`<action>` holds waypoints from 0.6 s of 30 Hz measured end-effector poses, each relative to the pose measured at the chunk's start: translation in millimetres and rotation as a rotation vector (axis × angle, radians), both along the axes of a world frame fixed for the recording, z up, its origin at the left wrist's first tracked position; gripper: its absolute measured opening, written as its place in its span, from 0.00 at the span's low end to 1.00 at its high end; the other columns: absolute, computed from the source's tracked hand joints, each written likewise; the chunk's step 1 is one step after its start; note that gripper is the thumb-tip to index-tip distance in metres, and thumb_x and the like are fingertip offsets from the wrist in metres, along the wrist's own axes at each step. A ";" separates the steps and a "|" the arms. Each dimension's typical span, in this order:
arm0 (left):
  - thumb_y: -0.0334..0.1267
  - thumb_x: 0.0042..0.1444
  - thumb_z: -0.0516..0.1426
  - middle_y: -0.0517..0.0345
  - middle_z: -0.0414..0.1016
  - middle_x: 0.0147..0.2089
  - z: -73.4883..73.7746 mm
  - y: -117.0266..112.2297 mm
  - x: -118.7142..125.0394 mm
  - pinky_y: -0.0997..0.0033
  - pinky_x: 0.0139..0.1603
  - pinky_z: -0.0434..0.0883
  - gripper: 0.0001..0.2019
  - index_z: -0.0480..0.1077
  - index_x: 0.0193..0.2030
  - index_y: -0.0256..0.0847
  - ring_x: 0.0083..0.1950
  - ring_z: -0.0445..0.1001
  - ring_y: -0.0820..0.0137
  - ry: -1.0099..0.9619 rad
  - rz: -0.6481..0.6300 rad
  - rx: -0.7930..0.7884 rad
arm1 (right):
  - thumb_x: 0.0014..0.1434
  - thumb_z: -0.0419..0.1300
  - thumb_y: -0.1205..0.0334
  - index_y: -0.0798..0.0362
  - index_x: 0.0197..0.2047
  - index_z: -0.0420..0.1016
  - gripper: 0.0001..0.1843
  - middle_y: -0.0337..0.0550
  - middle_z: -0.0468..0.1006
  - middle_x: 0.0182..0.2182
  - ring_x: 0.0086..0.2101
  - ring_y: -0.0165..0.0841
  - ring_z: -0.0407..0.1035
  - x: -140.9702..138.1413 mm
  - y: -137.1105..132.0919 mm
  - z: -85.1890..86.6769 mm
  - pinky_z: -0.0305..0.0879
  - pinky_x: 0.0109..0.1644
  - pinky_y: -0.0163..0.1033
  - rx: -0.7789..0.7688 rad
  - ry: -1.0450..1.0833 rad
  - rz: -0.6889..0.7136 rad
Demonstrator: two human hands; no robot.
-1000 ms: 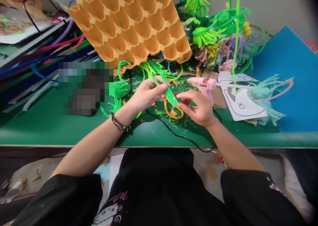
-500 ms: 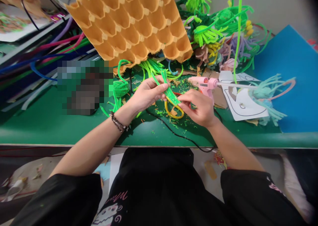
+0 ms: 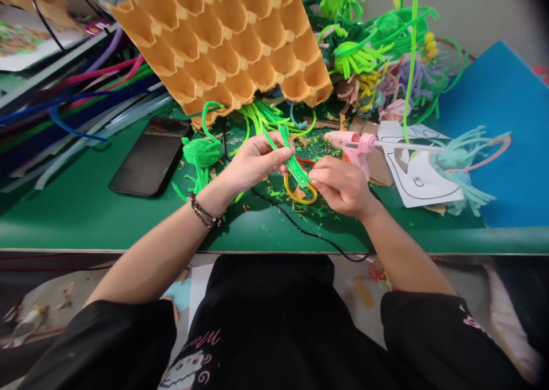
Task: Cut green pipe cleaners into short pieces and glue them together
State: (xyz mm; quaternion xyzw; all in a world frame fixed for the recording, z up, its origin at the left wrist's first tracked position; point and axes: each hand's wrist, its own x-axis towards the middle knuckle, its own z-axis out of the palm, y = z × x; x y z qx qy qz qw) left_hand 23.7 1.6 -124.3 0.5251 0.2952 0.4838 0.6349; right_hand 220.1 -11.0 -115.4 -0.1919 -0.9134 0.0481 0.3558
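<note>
My left hand [image 3: 257, 158] is closed around a flat bundle of bright green pipe cleaners [image 3: 297, 170], thumb on top, with loose ends sticking up past the fingers. At the bundle's lower right end, the fingertips of my right hand [image 3: 343, 185] pinch its edge. Under the bundle a yellow loop [image 3: 306, 201] lies on the green table; what it belongs to is mostly hidden. Just right of my right hand rests a pink glue gun [image 3: 354, 143] with a clear glue stick in its back. Left of my left hand sits a wound green pipe-cleaner piece [image 3: 202, 152].
A brown egg tray [image 3: 231, 35] leans at the back. Behind the glue gun are heaped pipe-cleaner tassels [image 3: 349, 58]. A phone [image 3: 148, 158] lies at left, a white paper cutout [image 3: 422, 184] and blue sheet [image 3: 506, 150] at right. A black cord [image 3: 295, 223] crosses the front.
My right fingers have shifted slightly at the bundle's lower end, and the bundle has turned a little. My left hand has hardly moved and keeps its hold.
</note>
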 end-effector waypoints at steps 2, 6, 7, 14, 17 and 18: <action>0.47 0.44 0.63 0.66 0.67 0.22 -3.8 2.3 -0.6 0.83 0.22 0.69 0.15 0.67 0.28 0.38 0.20 0.67 0.83 0.002 -0.016 0.055 | 0.60 0.50 0.69 0.51 0.37 0.65 0.05 0.40 0.68 0.29 0.29 0.27 0.64 -0.2 0.4 -1.1 0.60 0.30 0.33 -0.004 -0.001 0.015; 0.47 0.46 0.62 0.66 0.68 0.23 -9.0 5.2 -1.1 0.84 0.22 0.69 0.14 0.68 0.30 0.38 0.21 0.68 0.82 0.006 -0.030 0.119 | 0.60 0.50 0.69 0.51 0.36 0.65 0.05 0.39 0.68 0.29 0.28 0.26 0.63 -1.3 0.9 -2.4 0.60 0.29 0.32 -0.005 -0.007 0.037; 0.47 0.47 0.62 0.65 0.68 0.23 -9.4 5.4 -1.0 0.84 0.21 0.69 0.13 0.68 0.29 0.38 0.21 0.68 0.83 0.009 -0.025 0.129 | 0.61 0.50 0.69 0.51 0.36 0.65 0.05 0.39 0.68 0.28 0.28 0.26 0.63 -1.6 0.7 -2.3 0.60 0.30 0.32 -0.009 -0.010 0.040; 0.47 0.47 0.61 0.65 0.72 0.30 -8.2 5.2 -1.1 0.84 0.23 0.71 0.14 0.66 0.27 0.38 0.22 0.70 0.84 0.044 0.035 0.193 | 0.60 0.51 0.68 0.53 0.35 0.65 0.03 0.38 0.70 0.26 0.28 0.26 0.65 -2.2 -1.8 -0.6 0.61 0.30 0.32 0.020 -0.009 -0.016; 0.47 0.47 0.61 0.65 0.72 0.29 -8.6 5.4 -1.3 0.84 0.24 0.72 0.14 0.66 0.28 0.38 0.22 0.70 0.84 0.068 0.049 0.214 | 0.60 0.53 0.62 0.53 0.35 0.67 0.05 0.38 0.71 0.26 0.26 0.27 0.66 -1.3 -2.1 -0.6 0.60 0.28 0.32 0.140 -0.045 -0.061; 0.48 0.48 0.61 0.65 0.72 0.29 -9.0 5.5 -1.2 0.84 0.23 0.72 0.14 0.66 0.28 0.38 0.22 0.70 0.83 0.074 0.056 0.220 | 0.59 0.53 0.60 0.54 0.35 0.67 0.07 0.39 0.72 0.26 0.26 0.27 0.66 -1.1 -2.1 -0.4 0.60 0.28 0.32 0.192 -0.059 -0.079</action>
